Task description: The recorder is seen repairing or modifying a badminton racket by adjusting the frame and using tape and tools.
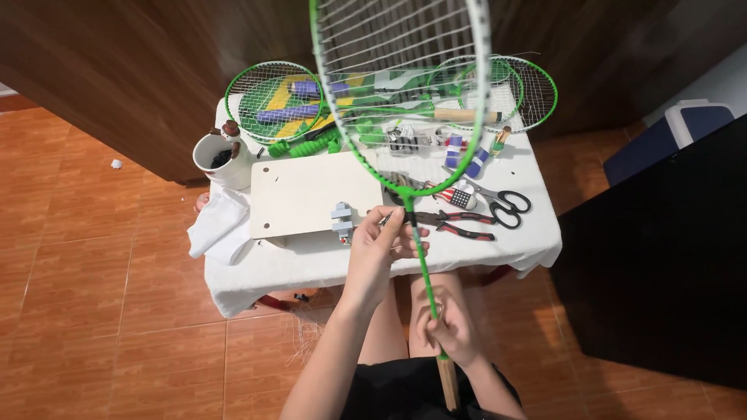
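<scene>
Green racket [405, 101] held upright: left hand [379, 241] closed at throat, right hand [451, 327] gripping shaft lower down.

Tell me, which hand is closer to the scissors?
The left hand, up at the table edge, a little left of the scissors. The right hand is lower, on the racket.

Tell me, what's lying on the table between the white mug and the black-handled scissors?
In the head view, between the white mug and the scissors lie a pale flat board and red-handled pliers.
</scene>
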